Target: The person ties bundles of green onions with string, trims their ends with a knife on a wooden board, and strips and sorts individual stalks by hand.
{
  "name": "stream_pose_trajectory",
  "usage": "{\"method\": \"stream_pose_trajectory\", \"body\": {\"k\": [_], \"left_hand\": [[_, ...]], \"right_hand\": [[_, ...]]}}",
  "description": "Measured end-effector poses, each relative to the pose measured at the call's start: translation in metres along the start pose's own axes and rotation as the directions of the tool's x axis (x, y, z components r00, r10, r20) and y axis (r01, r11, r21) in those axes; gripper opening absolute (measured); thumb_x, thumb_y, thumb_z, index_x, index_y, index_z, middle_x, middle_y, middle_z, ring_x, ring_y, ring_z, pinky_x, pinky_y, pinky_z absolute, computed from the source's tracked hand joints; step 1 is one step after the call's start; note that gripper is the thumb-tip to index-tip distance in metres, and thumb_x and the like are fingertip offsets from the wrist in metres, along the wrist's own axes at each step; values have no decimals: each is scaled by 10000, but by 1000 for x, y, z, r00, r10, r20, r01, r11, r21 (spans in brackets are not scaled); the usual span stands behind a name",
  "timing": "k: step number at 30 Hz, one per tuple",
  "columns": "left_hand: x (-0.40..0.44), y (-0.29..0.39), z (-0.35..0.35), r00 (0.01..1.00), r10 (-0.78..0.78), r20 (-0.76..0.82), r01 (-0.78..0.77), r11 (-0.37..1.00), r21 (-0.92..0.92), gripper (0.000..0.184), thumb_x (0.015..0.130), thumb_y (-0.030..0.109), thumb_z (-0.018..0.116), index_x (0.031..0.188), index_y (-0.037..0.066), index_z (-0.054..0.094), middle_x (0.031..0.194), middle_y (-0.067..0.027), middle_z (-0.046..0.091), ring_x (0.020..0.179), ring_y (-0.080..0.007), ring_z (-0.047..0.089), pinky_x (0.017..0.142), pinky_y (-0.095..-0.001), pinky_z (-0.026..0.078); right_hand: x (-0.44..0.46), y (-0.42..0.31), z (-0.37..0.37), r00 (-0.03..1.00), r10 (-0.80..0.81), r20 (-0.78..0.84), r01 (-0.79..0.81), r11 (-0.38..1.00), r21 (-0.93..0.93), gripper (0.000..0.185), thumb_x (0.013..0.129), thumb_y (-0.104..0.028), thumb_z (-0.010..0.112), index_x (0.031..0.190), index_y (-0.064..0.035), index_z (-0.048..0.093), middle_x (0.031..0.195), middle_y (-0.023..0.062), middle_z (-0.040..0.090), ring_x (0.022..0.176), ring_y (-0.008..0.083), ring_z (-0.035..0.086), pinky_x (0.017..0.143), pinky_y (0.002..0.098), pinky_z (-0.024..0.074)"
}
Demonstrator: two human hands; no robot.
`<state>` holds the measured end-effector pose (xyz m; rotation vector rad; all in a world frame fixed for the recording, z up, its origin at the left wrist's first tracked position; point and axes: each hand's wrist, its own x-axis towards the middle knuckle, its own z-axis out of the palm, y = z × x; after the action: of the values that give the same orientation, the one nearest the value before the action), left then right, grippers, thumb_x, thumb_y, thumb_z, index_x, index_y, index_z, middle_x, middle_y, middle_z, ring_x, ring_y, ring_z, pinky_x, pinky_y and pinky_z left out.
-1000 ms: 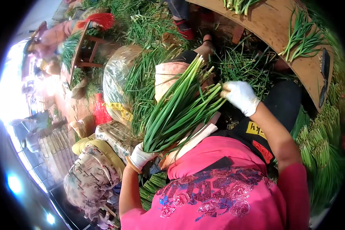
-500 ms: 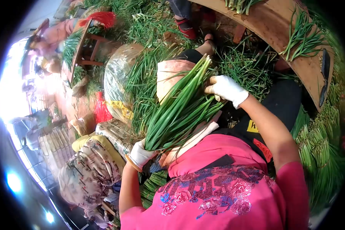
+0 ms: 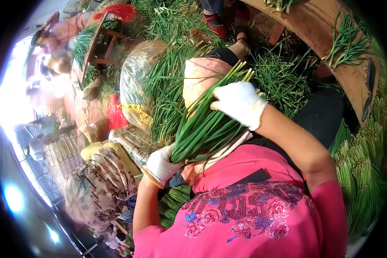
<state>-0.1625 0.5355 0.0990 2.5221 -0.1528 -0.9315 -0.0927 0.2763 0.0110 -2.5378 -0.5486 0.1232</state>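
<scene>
A bunch of green onions [image 3: 206, 131] lies slantwise over my lap, pale stem ends up at the right and long green leaves down at the left. My left hand [image 3: 160, 165], in a white glove, is closed around the leaf tips; its fingers are partly hidden by the leaves. Across the upper part of the bunch sits my gloved right hand [image 3: 240, 102], fingers curled over the leaves just below the stem ends. A pale pink cloth [image 3: 204, 77] covers my knee beneath the bunch.
Loose leaves [image 3: 170, 92] are heaped on the floor ahead. A curved wooden bench [image 3: 309, 26] at upper right bears some stalks and a dark blade-like object [image 3: 369, 86]. Bundled onions [image 3: 361, 172] stand at the right. A clear plastic sack [image 3: 135, 81] and a person in a patterned top [image 3: 96, 185] are at left.
My right hand has moved left and slightly down, from beside the stems onto the top of the bunch. My left hand stays at the leaf tips. The view has shifted slightly.
</scene>
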Motion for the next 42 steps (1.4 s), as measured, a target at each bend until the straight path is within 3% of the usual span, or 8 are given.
{"method": "stream_pose_trajectory", "body": {"k": [3, 5, 8, 11, 13, 26, 33, 42], "left_hand": [[-1, -7, 0, 998, -52, 26, 54, 997, -63, 389, 748, 153, 693, 1126, 121, 609, 906, -138, 668, 793, -212, 658, 725, -308, 500], [2, -26, 7, 997, -67, 28, 72, 974, -216, 409, 742, 130, 697, 1139, 96, 604, 919, -120, 676, 794, -157, 641, 743, -292, 498], [6, -38, 13, 997, -65, 51, 78, 946, -315, 424, 730, 82, 701, 1140, 52, 599, 925, -73, 682, 799, -70, 576, 765, -263, 488], [10, -38, 14, 997, -52, 56, 69, 927, -368, 334, 750, 58, 695, 1076, 33, 627, 910, 0, 668, 801, -58, 547, 739, -248, 482], [11, -39, 12, 994, -66, 86, 94, 924, -370, 346, 748, 51, 696, 1086, 34, 624, 923, 4, 665, 807, -58, 549, 744, -247, 484], [2, -30, 12, 997, -71, 34, 78, 958, -277, 336, 769, 68, 696, 1094, 30, 622, 951, -5, 669, 829, -57, 567, 754, -245, 486], [7, -38, 18, 997, -69, 44, 81, 906, -415, 368, 754, 74, 722, 1104, 29, 617, 948, -17, 674, 824, -58, 567, 761, -244, 484], [11, -39, 21, 999, -37, 5, 37, 963, -267, 413, 743, 124, 726, 1136, 67, 611, 902, -52, 686, 771, -56, 575, 735, -252, 492]], "right_hand": [[4, -8, 6, 997, 77, 2, -66, 851, 521, 175, 813, -245, 607, 792, -72, 613, 659, 65, 617, 526, 194, 578, 469, 308, 448], [2, 13, -36, 947, 164, 276, -286, 37, 958, 187, 859, -206, 563, 813, -41, 637, 608, 30, 592, 462, 108, 513, 394, 246, 385], [-34, 87, -84, 902, 432, -7, 154, -305, 940, 153, 878, -157, 581, 845, -14, 624, 753, 15, 584, 545, 45, 459, 423, 144, 302], [-72, 137, -95, 865, 467, -185, -33, 420, 907, 120, 854, -161, 593, 811, -52, 619, 760, 22, 569, 665, 76, 525, 516, 188, 374], [-85, 135, -78, 942, 145, -304, -150, 989, 6, 83, 788, -109, 607, 842, -51, 632, 829, 71, 608, 764, 176, 598, 650, 264, 472], [15, 38, -4, 962, -255, -94, 227, 945, -234, 78, 711, -170, 594, 703, -93, 598, 678, 91, 599, 662, 257, 630, 613, 365, 498], [-47, 222, -26, 963, 262, -57, -232, 710, -665, 58, 686, -27, 559, 716, -39, 607, 671, 160, 601, 638, 333, 620, 584, 403, 505], [-30, 122, -27, 853, 520, 50, -501, 788, 358, 364, 789, -370, 658, 964, -51, 637, 928, 104, 657, 809, 203, 626, 701, 320, 484]]}}
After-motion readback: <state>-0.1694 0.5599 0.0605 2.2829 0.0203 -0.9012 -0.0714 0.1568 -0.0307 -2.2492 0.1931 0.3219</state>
